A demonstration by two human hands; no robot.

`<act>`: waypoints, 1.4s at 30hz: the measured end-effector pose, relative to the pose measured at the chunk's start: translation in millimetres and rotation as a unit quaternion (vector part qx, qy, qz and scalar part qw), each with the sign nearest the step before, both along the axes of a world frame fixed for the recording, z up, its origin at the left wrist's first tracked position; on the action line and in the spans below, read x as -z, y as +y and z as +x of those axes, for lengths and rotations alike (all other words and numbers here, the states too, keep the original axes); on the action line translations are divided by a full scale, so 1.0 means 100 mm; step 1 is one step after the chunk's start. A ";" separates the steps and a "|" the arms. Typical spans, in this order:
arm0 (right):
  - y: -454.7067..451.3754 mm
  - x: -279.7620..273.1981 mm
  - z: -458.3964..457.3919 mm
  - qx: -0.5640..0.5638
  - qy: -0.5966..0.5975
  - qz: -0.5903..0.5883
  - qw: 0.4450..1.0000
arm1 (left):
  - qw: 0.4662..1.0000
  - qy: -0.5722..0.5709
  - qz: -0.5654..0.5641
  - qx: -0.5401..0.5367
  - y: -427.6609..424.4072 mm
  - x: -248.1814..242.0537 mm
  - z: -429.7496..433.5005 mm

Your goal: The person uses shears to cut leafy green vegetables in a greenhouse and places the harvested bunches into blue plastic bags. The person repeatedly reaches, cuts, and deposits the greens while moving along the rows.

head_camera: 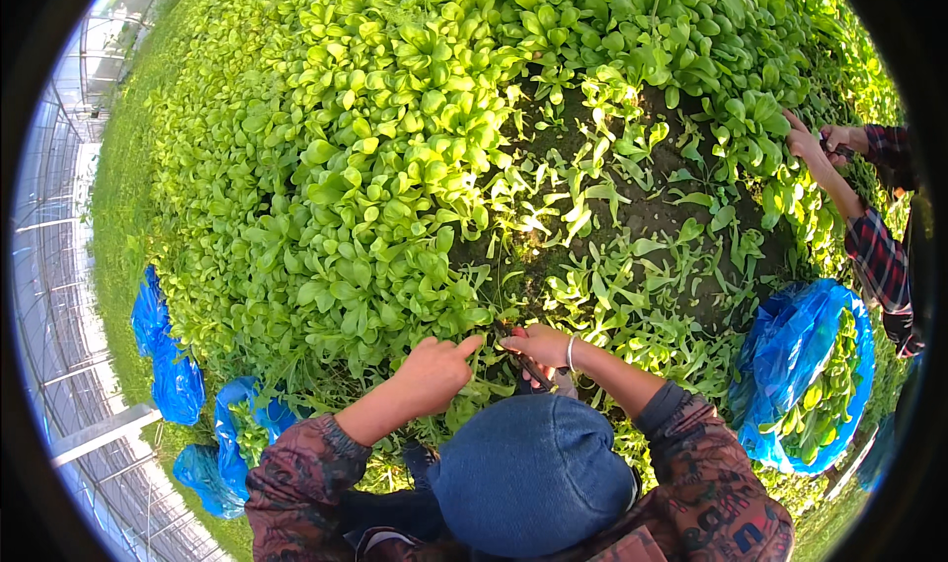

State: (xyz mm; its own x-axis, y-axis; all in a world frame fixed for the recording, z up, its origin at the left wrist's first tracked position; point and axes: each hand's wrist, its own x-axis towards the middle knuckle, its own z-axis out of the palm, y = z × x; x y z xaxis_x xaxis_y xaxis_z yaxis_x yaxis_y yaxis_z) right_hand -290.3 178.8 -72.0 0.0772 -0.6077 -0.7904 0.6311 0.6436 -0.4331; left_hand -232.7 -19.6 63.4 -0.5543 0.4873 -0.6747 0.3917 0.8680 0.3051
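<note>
My left hand (437, 373) is at the front edge of the dense leafy green plants (355, 266), its index finger stretched towards the leaves and the other fingers curled. Its underside is hidden, so whether it grips anything is unclear. Close by on the right, my right hand (539, 346), with a silver bracelet on the wrist, is closed around a dark hand tool (535, 373) with red parts showing beside the fingers. The tool's exact kind cannot be made out. Below both hands, a blue cap (529, 473) hides part of the ground.
Cut leaves (592, 184) lie over dark soil (659, 214) ahead. A blue plastic bag (770, 362) of greens stands at right; more blue bags (178, 384) are at left. A co-worker's hands (807, 143), in plaid sleeves, are among plants at right. A greenhouse frame (104, 432) edges the left.
</note>
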 end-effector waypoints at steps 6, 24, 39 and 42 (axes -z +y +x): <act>0.24 0.11 -0.12 0.263 0.065 0.014 0.963 | 0.973 0.144 -0.171 -0.051 -0.02 0.47 -0.13; -0.31 0.00 -0.31 -0.038 -0.037 -0.027 0.998 | 0.929 0.225 -0.195 -0.220 -0.17 0.65 -0.14; -0.36 0.02 -0.04 -0.042 0.014 -0.006 0.999 | 0.901 0.340 -0.039 -0.266 -0.27 0.78 0.65; -0.40 0.03 -0.03 -0.040 0.068 -0.004 0.997 | 0.900 0.350 -0.030 -0.257 -0.34 0.78 0.63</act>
State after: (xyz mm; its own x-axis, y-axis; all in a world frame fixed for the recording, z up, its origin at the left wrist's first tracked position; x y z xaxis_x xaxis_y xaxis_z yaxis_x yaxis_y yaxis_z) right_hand -292.8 138.9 -75.3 0.0189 -0.6108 -0.7915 0.5133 0.6853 -0.5166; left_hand -169.6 -53.9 -14.2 -0.9958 0.0190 -0.0890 0.0112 0.9961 0.0874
